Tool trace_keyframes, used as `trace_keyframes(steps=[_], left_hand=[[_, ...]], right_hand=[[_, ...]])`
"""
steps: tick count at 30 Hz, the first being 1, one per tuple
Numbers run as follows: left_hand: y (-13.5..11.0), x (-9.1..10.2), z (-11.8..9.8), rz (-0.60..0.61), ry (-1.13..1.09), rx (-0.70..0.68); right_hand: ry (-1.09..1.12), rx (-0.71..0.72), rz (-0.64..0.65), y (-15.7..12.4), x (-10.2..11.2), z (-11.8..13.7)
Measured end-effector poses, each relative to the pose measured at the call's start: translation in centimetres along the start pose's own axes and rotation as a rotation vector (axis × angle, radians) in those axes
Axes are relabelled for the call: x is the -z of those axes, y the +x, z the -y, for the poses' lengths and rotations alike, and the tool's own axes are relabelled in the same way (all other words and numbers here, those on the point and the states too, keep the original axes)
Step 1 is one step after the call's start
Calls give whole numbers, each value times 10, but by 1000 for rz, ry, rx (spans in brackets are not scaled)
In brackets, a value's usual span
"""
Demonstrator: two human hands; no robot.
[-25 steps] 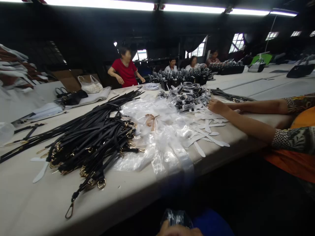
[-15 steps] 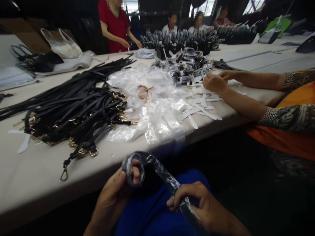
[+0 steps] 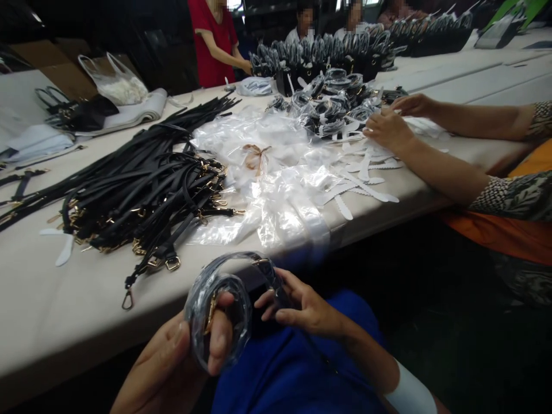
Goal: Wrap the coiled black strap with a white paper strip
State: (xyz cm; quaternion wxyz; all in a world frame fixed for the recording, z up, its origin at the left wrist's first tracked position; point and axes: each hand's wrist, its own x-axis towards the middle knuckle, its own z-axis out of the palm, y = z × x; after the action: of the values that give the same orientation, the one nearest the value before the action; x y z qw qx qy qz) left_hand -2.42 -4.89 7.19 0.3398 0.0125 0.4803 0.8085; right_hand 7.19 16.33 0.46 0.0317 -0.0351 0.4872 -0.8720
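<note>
Curling round in a ring, the wrapped black strap [image 3: 197, 313] sits near six o'clock. The ring looks bigger than a moment ago, so more of it seems wound up. The left hand [image 3: 170, 356] pinches the ring at its eight o'clock side, a finger poking through; the right hand [image 3: 308, 310] holds the loose part at three o'clock. Toward twelve, clear bags [image 3: 276, 213] lie on the table [image 3: 56, 310], with more black straps [image 3: 142, 190] at ten.

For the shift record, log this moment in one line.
left hand: holds coiled part of plastic-wrapped strap | right hand: holds its uncoiled part | table: black straps, clear plastic
</note>
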Motion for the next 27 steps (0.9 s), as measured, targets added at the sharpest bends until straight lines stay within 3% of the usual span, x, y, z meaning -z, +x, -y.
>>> trace_keyframes(steps=[4, 7, 10, 13, 16, 20, 23, 27], left_hand=[[-1, -26, -17, -9, 0, -138], [-5, -45, -26, -44, -104, -191], [0, -46, -23, -75, -227, -156], [15, -39, -10, -113, -214, -188], [30, -39, 7, -162, -81, -289], [41, -41, 31, -140, 181, -430], [44, -31, 47, -119, 527, -540], [44, -14, 60, 8, 932, -584]], right_hand=[[-165, -6, -163, 13, -16, -3], [-335, -51, -177, 2, -27, -8], [-443, -46, -146, -10, -38, -13], [-521, -37, -119, -14, -48, -14], [-509, -67, -93, -14, -53, -12], [-376, -109, -136, -12, -54, -13], [-159, -174, -137, -12, -53, -15], [72, -222, -96, -13, -51, -14]])
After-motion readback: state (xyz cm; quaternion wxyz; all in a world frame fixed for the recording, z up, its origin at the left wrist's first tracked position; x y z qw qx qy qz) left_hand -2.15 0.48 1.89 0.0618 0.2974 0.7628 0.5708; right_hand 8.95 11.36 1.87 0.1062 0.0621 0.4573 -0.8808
